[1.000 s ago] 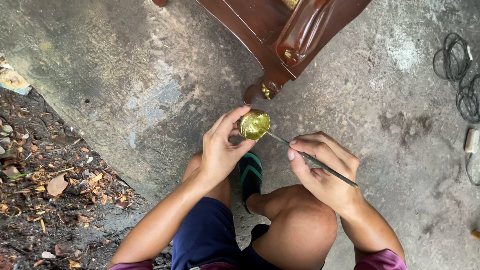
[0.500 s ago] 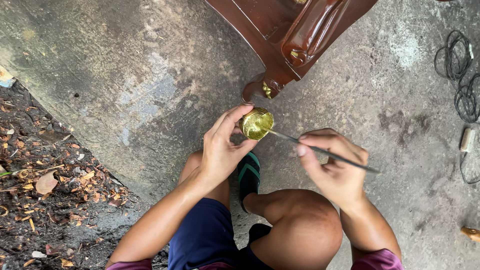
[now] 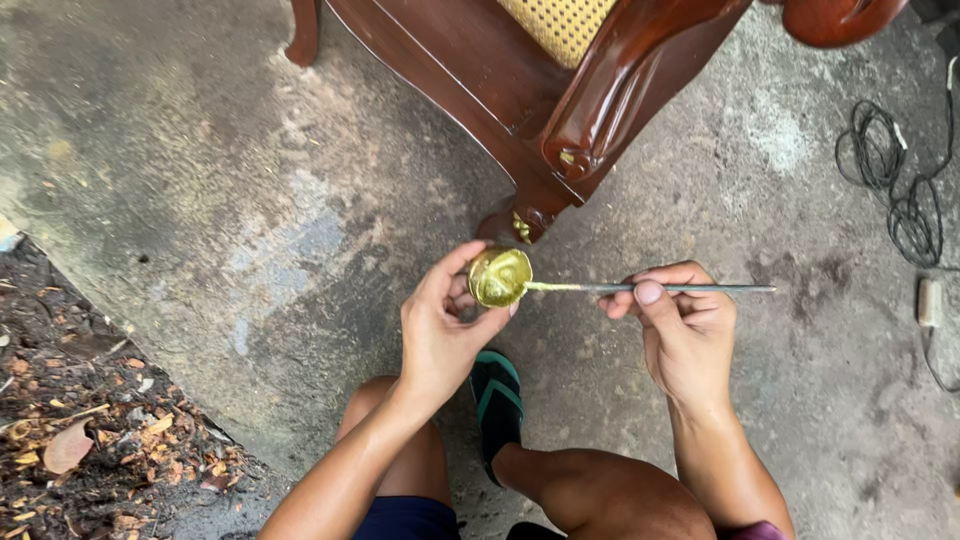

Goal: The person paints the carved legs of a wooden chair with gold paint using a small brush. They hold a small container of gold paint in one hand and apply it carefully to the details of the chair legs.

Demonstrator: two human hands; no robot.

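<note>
Stained concrete floor (image 3: 200,200) filled the view, with leaf litter (image 3: 80,440) at the near left and coiled cable (image 3: 900,190) at the far right. At the far middle stood a dark wooden chair (image 3: 480,80), its gold-touched foot (image 3: 520,228) just beyond the hands. The left hand (image 3: 440,335) had its grip closed round a small pot (image 3: 499,277) of gold paint, tilted toward the right. The right hand (image 3: 680,330) pinched a thin brush (image 3: 690,288) lying level, its tip inside the pot. Between the bare knees, on the floor below the hands, sat a black and teal sandal (image 3: 497,405). Nothing lay between the pot and the chair foot.
</note>
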